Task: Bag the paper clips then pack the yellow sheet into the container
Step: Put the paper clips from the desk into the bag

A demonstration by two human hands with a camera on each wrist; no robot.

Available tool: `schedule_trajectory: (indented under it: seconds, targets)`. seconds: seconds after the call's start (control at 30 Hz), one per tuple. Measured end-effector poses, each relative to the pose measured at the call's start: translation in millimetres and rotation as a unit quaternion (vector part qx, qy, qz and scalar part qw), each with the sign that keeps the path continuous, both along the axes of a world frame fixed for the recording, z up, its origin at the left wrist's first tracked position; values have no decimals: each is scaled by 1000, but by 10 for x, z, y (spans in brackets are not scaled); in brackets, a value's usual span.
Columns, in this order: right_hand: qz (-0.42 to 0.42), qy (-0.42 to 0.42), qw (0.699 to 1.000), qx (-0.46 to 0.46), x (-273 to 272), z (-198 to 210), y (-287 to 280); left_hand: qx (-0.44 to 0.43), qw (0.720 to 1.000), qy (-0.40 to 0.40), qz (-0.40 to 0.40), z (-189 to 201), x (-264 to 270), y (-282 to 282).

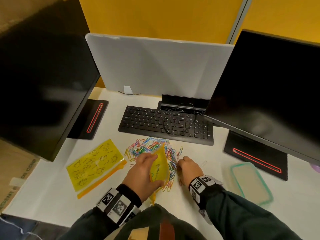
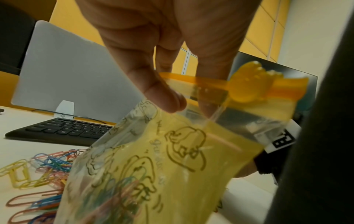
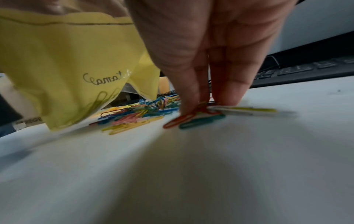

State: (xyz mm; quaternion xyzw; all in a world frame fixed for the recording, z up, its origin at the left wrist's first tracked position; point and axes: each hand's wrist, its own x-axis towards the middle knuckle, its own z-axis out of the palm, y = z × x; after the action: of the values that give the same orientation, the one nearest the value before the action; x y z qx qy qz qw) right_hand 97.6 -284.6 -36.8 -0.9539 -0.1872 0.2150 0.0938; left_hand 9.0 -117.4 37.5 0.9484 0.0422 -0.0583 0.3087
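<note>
A pile of coloured paper clips lies on the white desk in front of the keyboard. My left hand grips a small yellow zip bag by its open mouth and holds it upright beside the pile. In the left wrist view my left hand pinches the rim below the orange zipper, and some clips show through the bag. My right hand reaches down to the desk right of the bag; its fingertips pinch a red paper clip among others. A yellow printed sheet lies flat at the left.
A clear container with a teal rim sits at the right near the desk's front. A black keyboard with a cable on it lies behind the clips. Two monitors overhang both sides, their black bases on the desk.
</note>
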Motion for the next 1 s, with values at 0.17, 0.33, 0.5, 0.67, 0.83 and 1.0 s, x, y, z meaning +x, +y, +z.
schedule_trajectory:
  seconds: [0.17,0.33,0.5,0.67,0.83,1.0]
  targets:
    - [-1,1,1000,7,9,11,37,0,1000,-1,0,17,-14,10]
    - [-67,-39,994,75,163,52,59,-3,1000,-2,5,6,-33,49]
    - [-42,20,997,60,209,32,82,4,1000,4,13,17,-40,57]
    - [30,24,999,-13,115,-6,99,3,1000,5,14,6,-33,61]
    - [9,-24,1000,17,112,-41,211,4,1000,7,18,21,-32,45]
    - [-14,-28,999,30,147,-24,136,5,1000,8,20,35,-36,67]
